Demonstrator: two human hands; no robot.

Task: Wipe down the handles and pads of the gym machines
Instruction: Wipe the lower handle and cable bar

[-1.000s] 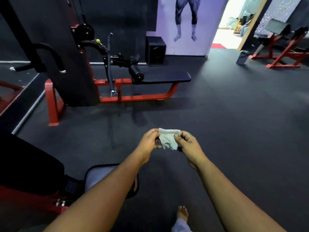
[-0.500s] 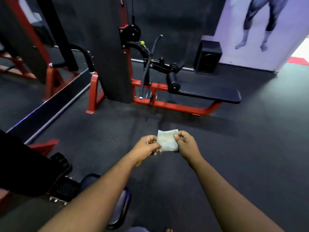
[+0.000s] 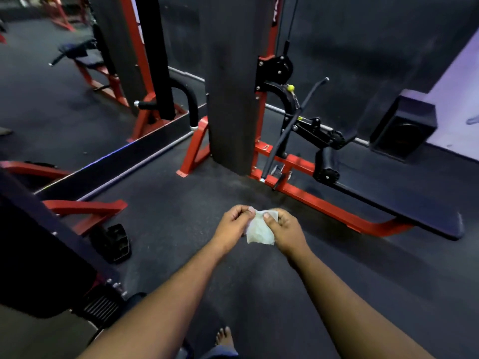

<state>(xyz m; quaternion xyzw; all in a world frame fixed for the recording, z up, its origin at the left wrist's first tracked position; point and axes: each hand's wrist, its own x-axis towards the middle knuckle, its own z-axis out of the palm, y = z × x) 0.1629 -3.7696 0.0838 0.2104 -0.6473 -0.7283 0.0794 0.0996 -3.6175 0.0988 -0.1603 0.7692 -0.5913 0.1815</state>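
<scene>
Small pale cloth [image 3: 260,229] held out in front over the dark floor [image 3: 337,268], pinched at its top edge by left hand [image 3: 233,226] and right hand [image 3: 285,233], thumbs and curled fingers on it. Best folded into a flat pad before wiping. Nearest targets look like the long black bench pad [image 3: 404,203] and the bar handle [image 3: 290,125] on the red-framed machine [image 3: 324,203] ahead.

A black speaker box [image 3: 404,125] sits on the dark rubber floor [image 3: 337,268] against the pale wall [image 3: 461,73], and my bare foot [image 3: 224,336] shows below.
</scene>
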